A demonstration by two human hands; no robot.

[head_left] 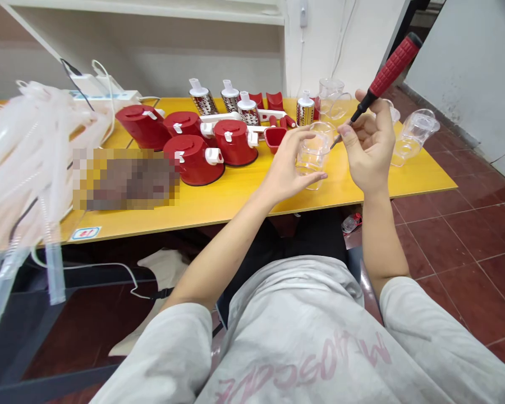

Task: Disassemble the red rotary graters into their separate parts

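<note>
My left hand point(288, 165) grips a clear plastic cup point(313, 157) above the yellow table point(362, 182). In my right hand point(368, 143) is a red-handled screwdriver point(387, 76), held between thumb and fingers. Its thin metal tip sits at the cup's right side, close to or touching it. Another clear plastic jug point(414, 137) lies tilted just right of my right hand. A similar clear jug point(331, 95) stands behind the held cup. A red cup-shaped part point(275, 138) sits to the left of my left hand.
Several red lidded housings point(234, 143) and steel grater drums point(202, 98) stand on the table's far left half. A pixelated patch point(126, 179) hides part of the table. A bundle of plastic sleeves point(25, 163) hangs at the left. Red floor tiles point(458, 241) lie to the right.
</note>
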